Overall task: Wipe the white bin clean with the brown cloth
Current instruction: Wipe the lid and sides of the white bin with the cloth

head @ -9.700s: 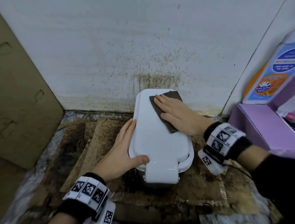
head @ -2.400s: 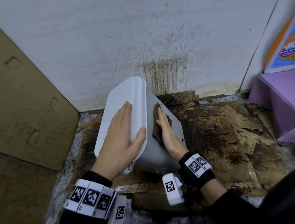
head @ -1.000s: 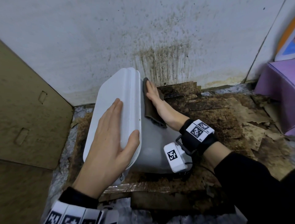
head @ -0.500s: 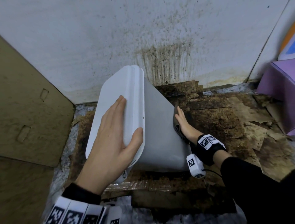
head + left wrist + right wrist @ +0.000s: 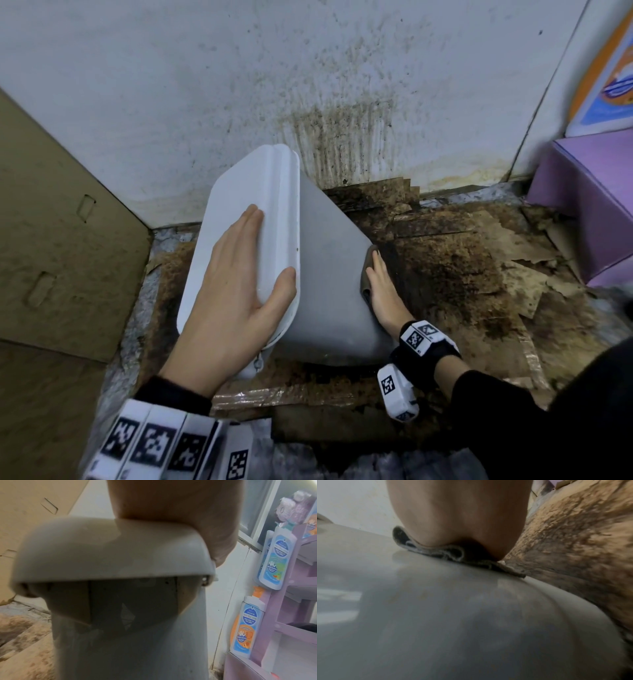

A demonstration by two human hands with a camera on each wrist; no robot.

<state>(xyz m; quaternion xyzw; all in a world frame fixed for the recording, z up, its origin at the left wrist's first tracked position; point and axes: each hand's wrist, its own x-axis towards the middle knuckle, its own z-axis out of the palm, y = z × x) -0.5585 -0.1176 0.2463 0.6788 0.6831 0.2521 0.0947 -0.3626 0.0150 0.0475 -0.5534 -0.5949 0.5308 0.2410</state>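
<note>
The white bin [image 5: 329, 274] is tipped over to the left on the stained floor, its lid [image 5: 246, 205] facing left. My left hand [image 5: 239, 274] lies flat on the lid, fingers straight, thumb against the lid's right edge. My right hand [image 5: 380, 284] presses the brown cloth [image 5: 365, 277] against the low right edge of the bin's grey side, near its base. In the right wrist view the crumpled cloth [image 5: 453, 554] is squeezed between my palm [image 5: 457, 513] and the bin wall [image 5: 436, 615]. The left wrist view shows the lid's front flap [image 5: 102, 547] under my palm [image 5: 171, 500].
Flat cardboard [image 5: 61, 222] leans at the left. A stained white wall [image 5: 342, 137] stands right behind the bin. Dirty torn cardboard [image 5: 462, 267] covers the floor to the right. A purple box [image 5: 589, 205] sits at the far right, with soap bottles [image 5: 274, 561] on purple shelving.
Over the last second my right hand slid the cloth down the bin's side, from beside the lid near the wall to the base edge. My left hand kept holding the lid.
</note>
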